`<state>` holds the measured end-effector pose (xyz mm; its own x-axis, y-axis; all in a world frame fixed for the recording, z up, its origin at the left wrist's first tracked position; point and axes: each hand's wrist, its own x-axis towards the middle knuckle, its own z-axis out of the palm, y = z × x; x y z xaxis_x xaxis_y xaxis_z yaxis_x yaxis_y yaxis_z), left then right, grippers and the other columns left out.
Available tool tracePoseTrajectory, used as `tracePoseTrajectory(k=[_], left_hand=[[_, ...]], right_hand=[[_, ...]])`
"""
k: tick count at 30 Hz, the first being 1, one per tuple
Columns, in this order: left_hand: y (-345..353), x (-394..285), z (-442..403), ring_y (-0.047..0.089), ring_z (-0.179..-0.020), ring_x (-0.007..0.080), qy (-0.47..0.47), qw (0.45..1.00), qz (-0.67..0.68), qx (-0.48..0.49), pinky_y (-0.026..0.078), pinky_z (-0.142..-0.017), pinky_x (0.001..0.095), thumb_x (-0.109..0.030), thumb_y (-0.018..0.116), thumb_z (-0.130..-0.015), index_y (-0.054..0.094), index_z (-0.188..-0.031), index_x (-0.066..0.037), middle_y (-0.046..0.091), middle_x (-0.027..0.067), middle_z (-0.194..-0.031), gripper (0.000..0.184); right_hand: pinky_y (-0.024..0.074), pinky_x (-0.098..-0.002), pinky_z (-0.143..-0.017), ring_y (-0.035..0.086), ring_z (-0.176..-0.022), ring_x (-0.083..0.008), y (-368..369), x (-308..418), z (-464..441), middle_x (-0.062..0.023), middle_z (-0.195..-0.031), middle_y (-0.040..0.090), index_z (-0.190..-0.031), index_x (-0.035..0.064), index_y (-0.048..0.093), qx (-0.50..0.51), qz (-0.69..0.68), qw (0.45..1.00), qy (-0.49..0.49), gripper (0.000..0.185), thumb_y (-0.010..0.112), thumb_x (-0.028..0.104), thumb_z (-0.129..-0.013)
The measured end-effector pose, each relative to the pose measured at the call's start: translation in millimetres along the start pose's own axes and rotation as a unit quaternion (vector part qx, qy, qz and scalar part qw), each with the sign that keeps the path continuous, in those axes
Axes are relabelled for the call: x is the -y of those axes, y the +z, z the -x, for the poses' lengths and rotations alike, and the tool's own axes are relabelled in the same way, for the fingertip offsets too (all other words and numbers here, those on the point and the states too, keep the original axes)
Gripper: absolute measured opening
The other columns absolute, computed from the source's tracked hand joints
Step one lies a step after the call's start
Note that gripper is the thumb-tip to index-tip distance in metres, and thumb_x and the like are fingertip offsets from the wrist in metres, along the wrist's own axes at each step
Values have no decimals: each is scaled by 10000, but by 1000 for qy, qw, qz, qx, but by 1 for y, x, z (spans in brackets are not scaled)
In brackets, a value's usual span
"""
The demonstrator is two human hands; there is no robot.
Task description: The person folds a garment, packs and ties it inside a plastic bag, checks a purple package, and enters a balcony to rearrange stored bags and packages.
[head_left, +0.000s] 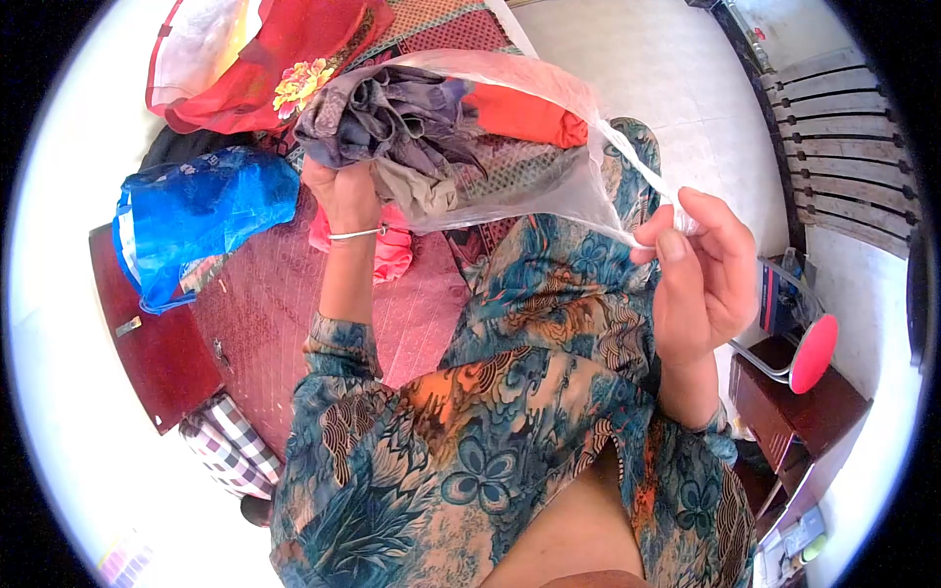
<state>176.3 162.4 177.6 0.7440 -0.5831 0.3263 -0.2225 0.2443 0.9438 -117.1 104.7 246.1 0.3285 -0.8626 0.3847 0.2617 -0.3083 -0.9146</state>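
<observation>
A translucent plastic bag (578, 191) stretches between my two hands, with its handle loop at the right. My right hand (701, 265) pinches that loop between thumb and fingers. Bunched dark grey patterned cloth (382, 118) lies at the left end of the bag, over my left hand (338, 191), whose fingers are mostly hidden beneath it. Red cloth (520, 113) shows along the bag's upper side, and a beige cloth (421, 191) hangs below the grey one.
A blue bag (206, 216) and red floral fabric (235, 88) lie to the left. Pink cloth (392, 245) rests behind my left wrist on the reddish mat (265, 333). At the right stand a red round stool (814, 353) and a dark wooden cabinet (809, 397).
</observation>
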Motion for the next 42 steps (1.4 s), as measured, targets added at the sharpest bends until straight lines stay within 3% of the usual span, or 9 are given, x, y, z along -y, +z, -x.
tracePoseTrajectory(k=[8,11,13,15,22,25,32,38,42], left_hand=[[11,-3,-5,580,-883,170,71,988,-103,90,461,-814,299,81,552,-686,588,-1034,-10,625,67,-983,361],[33,16,-7,526,-1030,322,246,843,-350,327,411,-898,416,10,586,-546,562,-1080,-52,570,153,-1070,538],[49,40,18,453,-1129,343,150,734,-518,413,381,-931,447,-119,688,-610,487,-1223,-118,488,141,-1227,645],[55,41,33,450,-1132,337,152,768,-468,409,377,-939,455,-129,682,-646,469,-1246,-126,473,151,-1238,636],[17,-19,53,563,-969,297,260,883,-298,252,453,-852,363,-21,612,-726,576,-1046,-29,586,125,-1037,322],[-35,-21,49,577,-911,274,160,917,-360,70,464,-819,341,-44,627,-763,590,-1007,-20,601,114,-989,249],[-129,62,61,418,-1163,332,-5,708,-694,133,340,-948,441,-220,712,-694,528,-1157,-90,534,149,-1135,515],[-175,87,25,579,-809,263,-96,892,-442,-5,464,-763,366,-187,637,-767,624,-983,-33,627,170,-885,266],[-129,-8,-21,570,-766,194,-8,894,-425,-144,478,-713,339,-201,615,-820,617,-989,17,629,108,-879,275]], right_hand=[[504,-240,-645,573,-754,-130,1,1,-2,-132,-892,591,-1160,-67,479,-10,4,1000,25,295,510,-52,-867],[497,-236,-638,570,-751,-125,5,-1,-4,-128,-884,597,-1157,-66,487,-5,8,999,31,289,510,-46,-870],[494,-233,-634,569,-743,-122,9,-3,-4,-125,-876,600,-1151,-65,495,-5,24,999,34,283,513,-45,-869],[487,-224,-627,568,-715,-119,13,-2,-2,-123,-860,607,-1142,-68,507,-6,47,998,31,276,519,-42,-868],[474,-204,-619,557,-672,-107,13,-3,-1,-124,-849,614,-1153,-69,505,-23,53,998,34,284,519,-35,-871],[471,-202,-623,557,-677,-104,13,-5,-1,-121,-849,616,-1152,-70,506,-28,47,998,31,280,512,-33,-874],[467,-203,-641,561,-707,-101,12,-7,-4,-104,-868,614,-1178,-54,498,-13,54,997,47,300,512,-27,-879],[462,-203,-685,560,-763,-93,10,-7,-8,-79,-905,611,-1204,-20,496,10,65,991,117,328,526,-9,-878],[459,-209,-702,565,-803,-100,3,-13,-9,-79,-953,612,-1219,-15,489,11,95,988,119,354,548,12,-871]])
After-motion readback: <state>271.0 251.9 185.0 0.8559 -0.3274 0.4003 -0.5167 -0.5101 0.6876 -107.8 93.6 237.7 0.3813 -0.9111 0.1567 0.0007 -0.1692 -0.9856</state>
